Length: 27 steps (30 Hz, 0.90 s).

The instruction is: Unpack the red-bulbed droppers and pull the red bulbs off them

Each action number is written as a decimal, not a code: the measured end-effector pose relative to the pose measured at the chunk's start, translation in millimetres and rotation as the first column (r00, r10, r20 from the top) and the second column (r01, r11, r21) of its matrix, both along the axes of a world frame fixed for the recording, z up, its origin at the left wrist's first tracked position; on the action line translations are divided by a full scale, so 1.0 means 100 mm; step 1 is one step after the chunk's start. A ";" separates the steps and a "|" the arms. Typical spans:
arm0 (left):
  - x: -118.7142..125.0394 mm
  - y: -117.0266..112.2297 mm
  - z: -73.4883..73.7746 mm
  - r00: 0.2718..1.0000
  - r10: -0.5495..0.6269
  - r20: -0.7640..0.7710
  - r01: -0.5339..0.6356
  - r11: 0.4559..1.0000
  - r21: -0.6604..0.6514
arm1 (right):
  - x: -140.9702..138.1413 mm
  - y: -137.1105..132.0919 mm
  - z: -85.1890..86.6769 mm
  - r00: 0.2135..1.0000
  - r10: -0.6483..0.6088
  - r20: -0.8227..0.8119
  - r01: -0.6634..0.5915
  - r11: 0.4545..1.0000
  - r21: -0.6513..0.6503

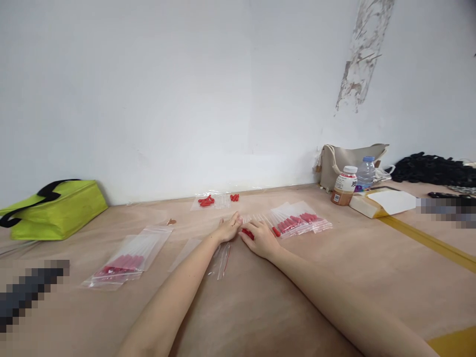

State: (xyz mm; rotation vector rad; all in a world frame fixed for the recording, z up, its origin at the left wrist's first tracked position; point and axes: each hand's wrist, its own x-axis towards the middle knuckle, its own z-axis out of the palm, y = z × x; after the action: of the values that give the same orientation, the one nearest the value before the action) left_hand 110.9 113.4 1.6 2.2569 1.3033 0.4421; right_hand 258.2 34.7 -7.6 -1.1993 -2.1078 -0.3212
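My left hand [228,229] rests on the brown-covered table with its fingers pressed together; what they hold, if anything, is hidden. Just to its right, my right hand [263,239] curls over a cluster of red stick ends [248,233]. Thin clear shafts [256,218] show beyond the fingers, and one loose red end [276,231] lies beside the right hand. A clear zip bag [221,260] lies flat under the left wrist. Filled bags of red-ended clear sticks lie on the right [293,220] and on the left [124,260].
Near the wall are a clear bag with red pieces [206,201] and a few loose red pieces [234,197]. A lime-green bag [59,210] stands left. On the right are a drink bottle [344,186], water bottle [366,173], beige bag [330,158], open box [372,203] and black pile [431,168].
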 end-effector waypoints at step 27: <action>0.02 -0.27 0.05 0.940 0.288 0.182 -0.288 0.957 -0.027 | 0.33 -0.24 -0.05 0.990 -0.022 -0.142 0.022 1.000 -0.003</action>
State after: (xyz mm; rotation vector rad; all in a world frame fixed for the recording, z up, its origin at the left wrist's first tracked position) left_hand 112.9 86.5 7.0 1.9741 1.5379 0.7362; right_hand 291.0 10.6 -12.3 -1.2108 -1.9738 -0.2373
